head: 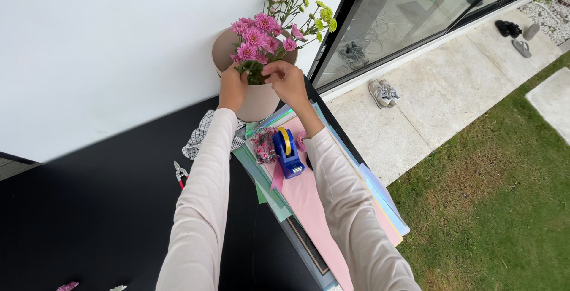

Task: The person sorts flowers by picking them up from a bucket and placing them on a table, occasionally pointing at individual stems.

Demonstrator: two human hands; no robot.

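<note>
A beige round pot [258,104] stands at the far edge of a black table [89,208], against a white wall. Pink flowers [256,37] and a few green ones [323,13] rise from it. My left hand [233,88] is at the pot's rim, fingers closed around the flower stems. My right hand [287,80] pinches the stems from the other side, just under the pink blooms. Both arms wear pale long sleeves.
A blue tape dispenser [287,151] sits on a stack of coloured paper sheets [309,202] between my arms. A checked cloth [199,137] and small red-handled snips [179,173] lie left. Right, past the table edge, are a concrete path, shoes [383,92] and grass.
</note>
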